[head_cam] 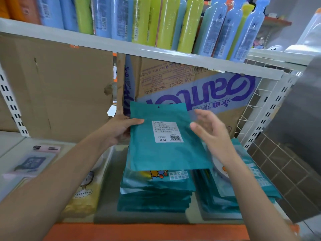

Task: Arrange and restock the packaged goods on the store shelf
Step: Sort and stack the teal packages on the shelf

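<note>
One teal packet (156,153) in left hand (118,131), barcode label (167,131), PURIFIED WATER carton (173,84)

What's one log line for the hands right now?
left hand: holds teal packet | right hand: open, beside it | stack: below

The packet (165,150) is plain teal, with a white label (167,131) printed in black text and a black barcode. The stack (154,197) under it is the same teal, its top piece showing a cartoon print in yellow, orange and blue. The bag (85,193) to the left is pale yellow with a cartoon figure. The box (199,91) is brown cardboard with a pale blue band and dark purple lettering. The bottles (217,28) are light blue and lime green. The upper shelf (121,46) is off-white, the lower shelf edge (139,230) orange
</note>
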Action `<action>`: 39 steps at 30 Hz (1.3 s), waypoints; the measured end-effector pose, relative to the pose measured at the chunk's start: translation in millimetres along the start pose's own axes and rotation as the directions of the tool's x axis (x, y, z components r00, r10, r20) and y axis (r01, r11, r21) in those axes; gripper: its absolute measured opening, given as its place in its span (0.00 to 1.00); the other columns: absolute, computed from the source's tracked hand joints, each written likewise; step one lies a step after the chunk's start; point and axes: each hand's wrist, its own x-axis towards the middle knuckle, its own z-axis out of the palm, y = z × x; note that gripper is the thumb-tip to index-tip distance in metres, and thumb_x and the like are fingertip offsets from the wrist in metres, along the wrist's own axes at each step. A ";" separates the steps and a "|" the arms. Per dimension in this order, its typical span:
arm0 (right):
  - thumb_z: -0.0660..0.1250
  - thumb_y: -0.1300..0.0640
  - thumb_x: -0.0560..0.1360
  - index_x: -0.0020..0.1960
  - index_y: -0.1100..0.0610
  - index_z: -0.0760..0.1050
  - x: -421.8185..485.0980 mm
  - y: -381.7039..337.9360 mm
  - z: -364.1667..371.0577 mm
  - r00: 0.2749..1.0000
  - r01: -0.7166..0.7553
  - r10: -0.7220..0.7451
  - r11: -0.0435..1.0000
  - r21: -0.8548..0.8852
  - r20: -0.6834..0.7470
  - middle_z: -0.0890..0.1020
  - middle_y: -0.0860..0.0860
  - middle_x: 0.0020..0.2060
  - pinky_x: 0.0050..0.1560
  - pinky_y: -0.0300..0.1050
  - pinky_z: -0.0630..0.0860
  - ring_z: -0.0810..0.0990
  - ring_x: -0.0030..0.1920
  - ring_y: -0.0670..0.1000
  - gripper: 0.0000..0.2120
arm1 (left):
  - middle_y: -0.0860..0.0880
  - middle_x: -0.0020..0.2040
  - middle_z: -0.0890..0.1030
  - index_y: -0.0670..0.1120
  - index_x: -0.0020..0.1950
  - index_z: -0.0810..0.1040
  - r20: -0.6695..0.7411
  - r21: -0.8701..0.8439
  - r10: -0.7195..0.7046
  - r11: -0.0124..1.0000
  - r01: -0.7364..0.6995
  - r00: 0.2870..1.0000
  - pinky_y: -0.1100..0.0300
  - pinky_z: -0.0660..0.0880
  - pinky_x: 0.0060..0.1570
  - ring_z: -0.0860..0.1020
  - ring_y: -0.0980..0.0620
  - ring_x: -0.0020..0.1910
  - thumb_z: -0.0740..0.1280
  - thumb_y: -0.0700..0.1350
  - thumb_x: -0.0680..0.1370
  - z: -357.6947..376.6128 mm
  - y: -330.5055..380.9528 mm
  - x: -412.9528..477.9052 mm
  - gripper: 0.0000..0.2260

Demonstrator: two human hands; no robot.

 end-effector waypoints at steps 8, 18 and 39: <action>0.66 0.36 0.64 0.62 0.49 0.75 -29.5 14.7 16.7 0.892 0.450 -0.363 0.781 -0.433 0.270 0.76 0.42 0.62 0.63 0.36 0.65 0.70 0.61 0.38 0.30 | 0.51 0.34 0.83 0.43 0.50 0.76 -0.101 -0.091 -0.059 0.995 0.049 0.993 0.67 0.74 0.23 0.81 0.57 0.28 0.67 0.39 0.75 -2.6 -6.7 4.8 0.05; 0.70 0.59 0.63 0.50 0.55 0.81 -33.6 30.8 25.3 0.889 0.442 -0.449 0.792 -0.422 0.089 0.83 0.46 0.49 0.50 0.42 0.79 0.81 0.51 0.44 0.15 | 0.52 0.29 0.83 0.44 0.47 0.75 -0.140 -0.088 -0.063 0.995 0.051 0.988 0.67 0.75 0.24 0.81 0.58 0.28 0.68 0.39 0.74 -2.2 -6.2 3.7 0.03; 0.71 0.50 0.63 0.50 0.52 0.80 -35.5 26.0 16.9 0.906 -0.005 0.293 0.730 0.684 -0.306 0.84 0.47 0.47 0.51 0.42 0.79 0.81 0.49 0.48 0.16 | 0.57 0.53 0.77 0.52 0.61 0.71 0.150 0.418 0.230 0.867 -0.272 0.962 0.70 0.73 0.47 0.76 0.65 0.49 0.74 0.61 0.63 5.3 -31.3 -2.8 0.31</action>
